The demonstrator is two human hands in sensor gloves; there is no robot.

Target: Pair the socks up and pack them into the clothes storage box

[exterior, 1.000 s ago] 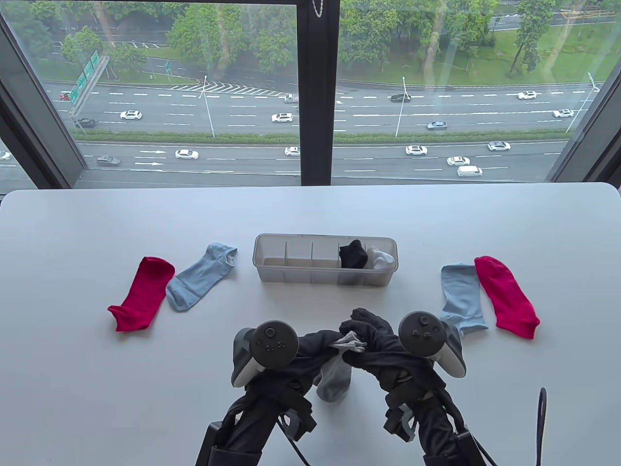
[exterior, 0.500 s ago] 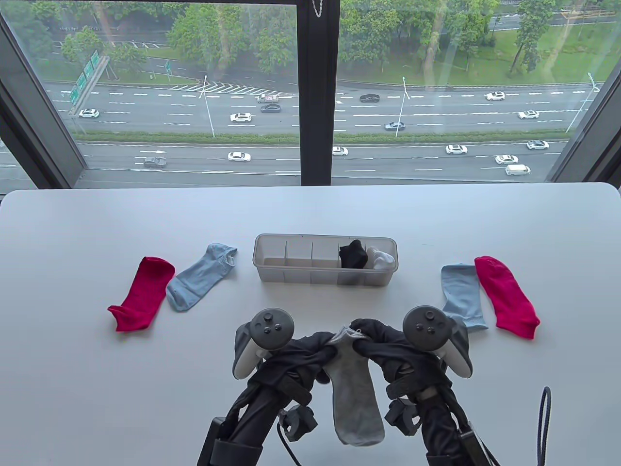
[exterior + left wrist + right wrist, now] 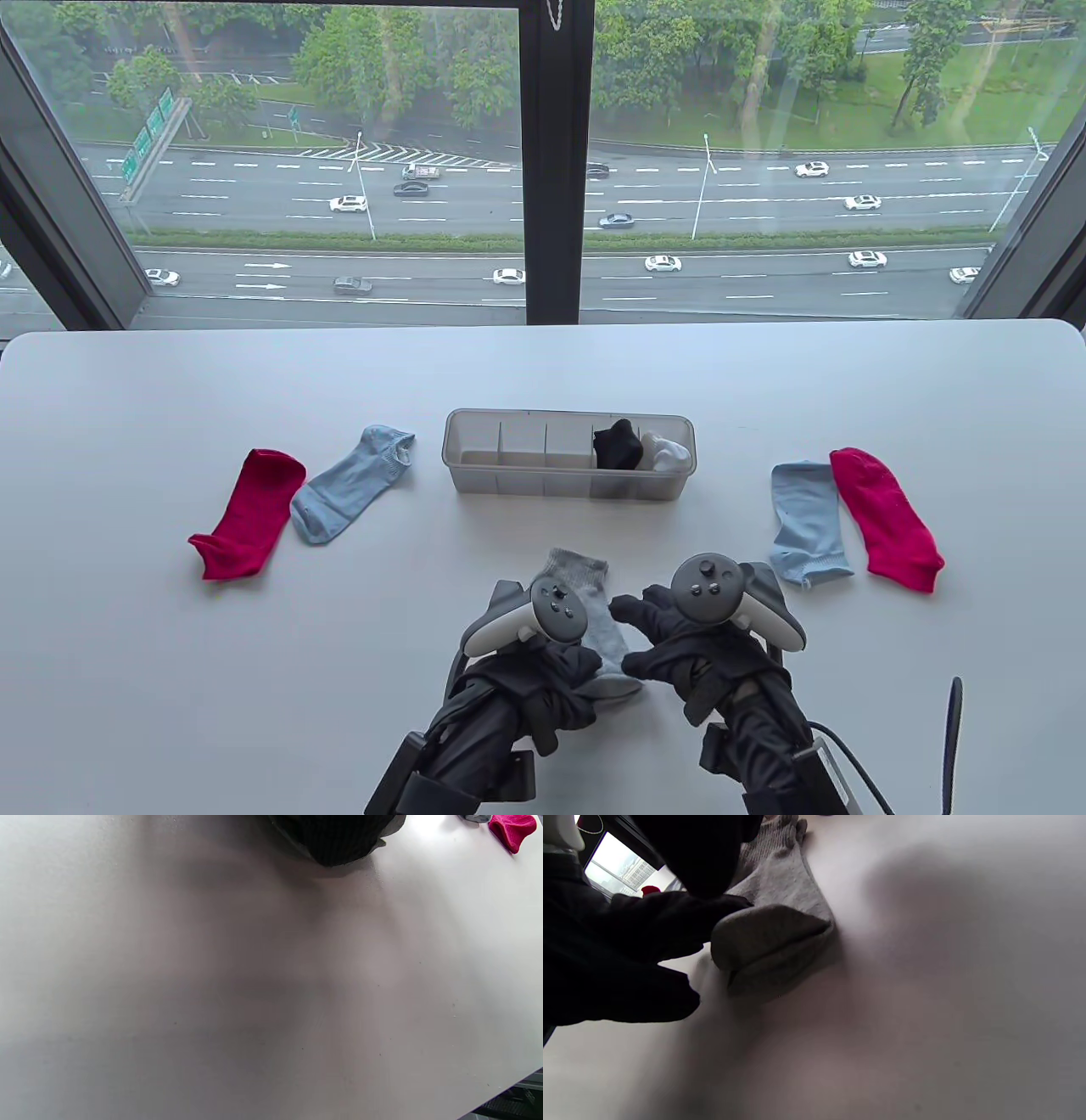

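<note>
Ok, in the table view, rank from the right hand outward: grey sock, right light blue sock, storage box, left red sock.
From the right hand:
1. Grey sock, just to its left, at its fingertips.
2. Right light blue sock, up and right.
3. Storage box, farther back, centre.
4. Left red sock, far left.

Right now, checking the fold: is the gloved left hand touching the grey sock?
Touching. In the right wrist view the left hand's fingers lie against the grey sock's lifted, folded-over toe end.
</note>
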